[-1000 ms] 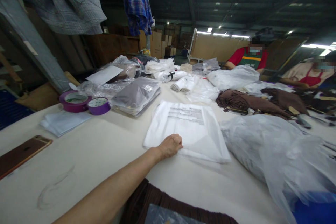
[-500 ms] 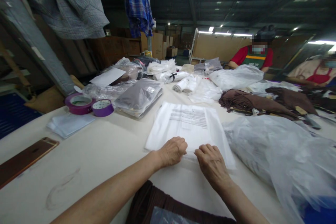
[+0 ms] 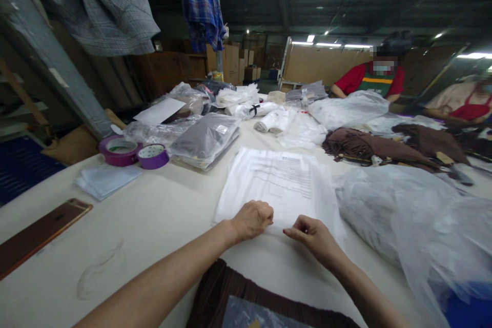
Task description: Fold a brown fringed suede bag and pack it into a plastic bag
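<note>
cream tabletop [image 3: 165, 210] crowded with packaged goods, seen from above. near the centre, a flat white translucent plastic bag [image 3: 277, 189] lying on the tabletop, a printed sheet [image 3: 282, 177] showing through it. left hand [image 3: 251, 220] curled into a closed fist, knuckles up, touching the near edge of the bag. right hand [image 3: 315, 238] just beside it and apart from it, fingers [image 3: 298, 226] bunched at the same edge, any grip on the plastic impossible to tell. to the right, a crumpled clear plastic bundle [image 3: 395, 220] and a brown fringed fabric [image 3: 365, 146]. beyond the bag, a grey garment in a clear sleeve [image 3: 203, 141]. farther left, two purple tape rolls [image 3: 120, 151] and a copper-coloured smartphone [image 3: 42, 233]. across the tabletop, a co-worker in a red shirt and green apron [image 3: 378, 79].
</note>
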{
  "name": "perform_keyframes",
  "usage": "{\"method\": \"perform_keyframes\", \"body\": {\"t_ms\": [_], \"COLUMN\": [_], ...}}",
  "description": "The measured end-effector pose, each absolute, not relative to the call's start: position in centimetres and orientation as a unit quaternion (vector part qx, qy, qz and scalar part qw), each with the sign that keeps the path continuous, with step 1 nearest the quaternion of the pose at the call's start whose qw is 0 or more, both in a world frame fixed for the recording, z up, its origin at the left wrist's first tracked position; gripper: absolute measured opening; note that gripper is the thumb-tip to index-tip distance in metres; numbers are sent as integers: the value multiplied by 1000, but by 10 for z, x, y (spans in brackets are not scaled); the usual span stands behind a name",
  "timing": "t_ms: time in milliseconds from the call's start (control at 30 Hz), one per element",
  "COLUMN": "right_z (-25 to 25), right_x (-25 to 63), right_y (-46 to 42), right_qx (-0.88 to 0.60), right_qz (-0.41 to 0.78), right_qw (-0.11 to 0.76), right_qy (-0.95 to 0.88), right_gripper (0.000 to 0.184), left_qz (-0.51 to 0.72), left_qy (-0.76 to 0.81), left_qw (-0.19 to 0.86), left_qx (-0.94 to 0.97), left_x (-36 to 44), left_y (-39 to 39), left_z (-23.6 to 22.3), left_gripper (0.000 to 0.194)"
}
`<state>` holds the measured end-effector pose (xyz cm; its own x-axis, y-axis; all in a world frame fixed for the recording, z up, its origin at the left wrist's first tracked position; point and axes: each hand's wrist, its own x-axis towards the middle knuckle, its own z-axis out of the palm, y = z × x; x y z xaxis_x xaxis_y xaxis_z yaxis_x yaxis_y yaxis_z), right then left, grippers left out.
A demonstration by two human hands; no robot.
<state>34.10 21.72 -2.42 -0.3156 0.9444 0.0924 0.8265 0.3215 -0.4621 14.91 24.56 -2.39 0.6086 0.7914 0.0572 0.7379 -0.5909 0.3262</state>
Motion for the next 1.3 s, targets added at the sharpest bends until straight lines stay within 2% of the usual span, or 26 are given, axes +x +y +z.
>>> {"method": "perform_keyframes", "body": {"t_ms": [133,300,433,633,833,967,1133,1200,1300], "right_z": [-24,-32,-37,-40,-54,-57,-45,-37,-26], "right_x": [343,338,354,400,418,426,421,414,403], "right_y": [210,192,182,167,147,139,134,133,131], "right_qx": [-540,-487,-468,-503,-471,-506,-652,-690,-668], "right_qz": [139,-9,-113,-180,-103,-22,154,248,378], "right_qw": [175,152,136,167,247,299,398,441,503], "right_qy": [-811,-860,-866,-829,-840,-809,-627,-517,-397], "right_gripper": [34,18,30,28,30,28,25,31,42], "left_qz": [103,108,115,105,131,191,300,350,427], "left_qy": [426,424,436,456,561,646,702,712,703], "left_qw": [118,99,80,60,26,46,160,233,349], "left_qx": [891,894,889,882,817,737,625,562,448], "left_x": [147,148,140,105,65,44,42,48,57], "left_y": [235,227,224,213,205,202,191,186,182], "left_z": [-23,-21,-19,-23,-29,-29,-30,-32,-39], "left_gripper": [8,7,10,15,23,15,15,15,15]}}
